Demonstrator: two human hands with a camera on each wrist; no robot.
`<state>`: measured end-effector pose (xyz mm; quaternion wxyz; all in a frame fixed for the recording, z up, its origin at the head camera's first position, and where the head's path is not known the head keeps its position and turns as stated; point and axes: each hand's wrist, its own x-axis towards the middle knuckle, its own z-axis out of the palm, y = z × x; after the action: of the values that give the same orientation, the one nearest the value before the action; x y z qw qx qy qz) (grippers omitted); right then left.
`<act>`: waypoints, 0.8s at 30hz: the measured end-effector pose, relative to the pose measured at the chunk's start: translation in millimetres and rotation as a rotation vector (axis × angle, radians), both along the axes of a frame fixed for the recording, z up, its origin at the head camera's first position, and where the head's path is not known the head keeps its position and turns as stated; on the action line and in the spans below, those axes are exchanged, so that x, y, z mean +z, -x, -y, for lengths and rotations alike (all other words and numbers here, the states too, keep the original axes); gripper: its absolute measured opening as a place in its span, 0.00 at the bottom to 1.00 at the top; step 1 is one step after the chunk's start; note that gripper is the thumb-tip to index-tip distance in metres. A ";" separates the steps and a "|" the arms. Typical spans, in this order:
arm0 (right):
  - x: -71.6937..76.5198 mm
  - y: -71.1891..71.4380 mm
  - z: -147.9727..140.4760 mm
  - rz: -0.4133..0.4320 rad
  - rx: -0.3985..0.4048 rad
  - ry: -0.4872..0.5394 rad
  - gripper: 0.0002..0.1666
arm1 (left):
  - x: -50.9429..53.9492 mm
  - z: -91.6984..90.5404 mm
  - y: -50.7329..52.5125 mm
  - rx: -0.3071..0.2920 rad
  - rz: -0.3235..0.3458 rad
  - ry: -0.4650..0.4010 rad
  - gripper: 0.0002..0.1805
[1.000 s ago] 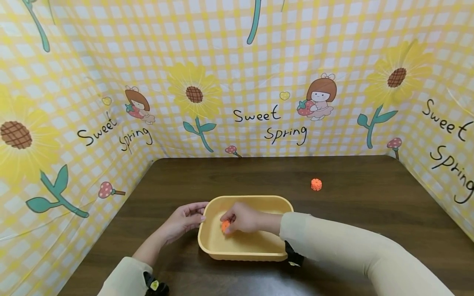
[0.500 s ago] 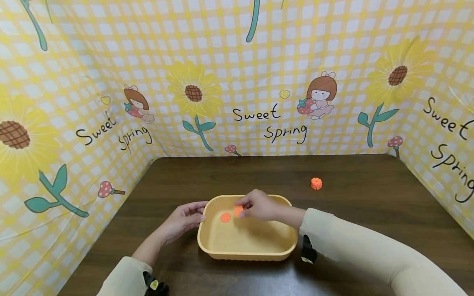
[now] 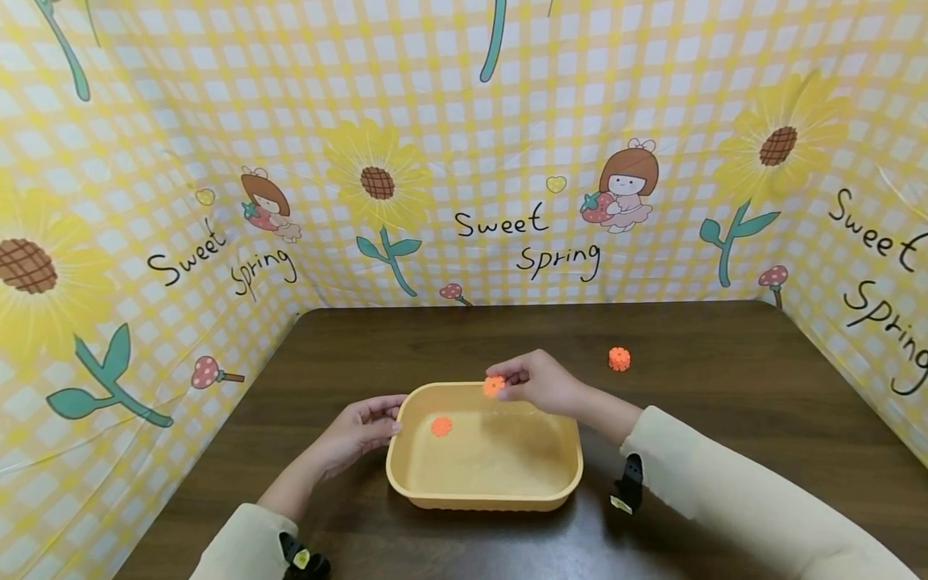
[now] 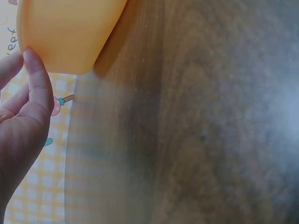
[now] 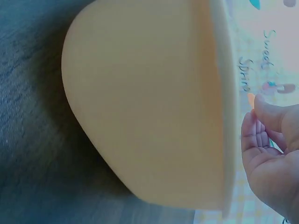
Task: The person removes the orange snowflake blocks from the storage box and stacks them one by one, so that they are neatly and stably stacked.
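In the head view, a pale yellow plastic basin (image 3: 500, 475) sits on the table with one flat orange notched disc (image 3: 441, 427) lying inside it toward the left. My right hand (image 3: 547, 385) pinches another orange snowflake disc (image 3: 495, 387) between thumb and fingers, above the basin's far rim. The right wrist view shows only an orange sliver of that disc (image 5: 251, 100) at the fingertips. My left hand (image 3: 358, 435) touches the basin's left end with fairly straight fingers and thumb. Its thumb rests on the outer wall in the left wrist view.
A thick orange notched piece (image 3: 619, 359), perhaps a short stack of discs, lies on the dark wooden table (image 3: 689, 387) at the back right. A yellow checked cloth (image 3: 435, 97) hangs behind the table and along both sides.
My right hand has lifted up and right from the basin's inside with one orange disc, leaving another disc on the bottom. My left hand stays at the basin's left end.
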<state>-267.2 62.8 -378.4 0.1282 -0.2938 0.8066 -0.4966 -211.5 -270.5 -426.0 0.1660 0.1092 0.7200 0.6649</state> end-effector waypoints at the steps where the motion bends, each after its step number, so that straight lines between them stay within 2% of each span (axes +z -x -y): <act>1: 0.0 1.1 -2.2 0.002 -0.014 0.011 0.21 | 0.1 0.0 0.1 -0.001 0.000 0.000 0.33; 10: 0.0 8.8 -25.0 -0.017 -0.102 0.084 0.20 | 0.3 0.3 0.3 -0.003 0.001 -0.003 0.33; 19: -5.3 22.2 -56.3 -0.021 -0.246 0.157 0.22 | 1.0 -0.4 0.9 -0.002 0.003 -0.002 0.32; 24: -12.3 30.3 -74.0 -0.025 -0.322 0.158 0.21 | 0.4 -0.2 0.5 0.001 0.005 -0.003 0.33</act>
<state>-297.6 136.8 -390.6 0.0134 -0.1762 0.8032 -0.5690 -211.9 -270.3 -425.5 0.1673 0.1074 0.7186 0.6664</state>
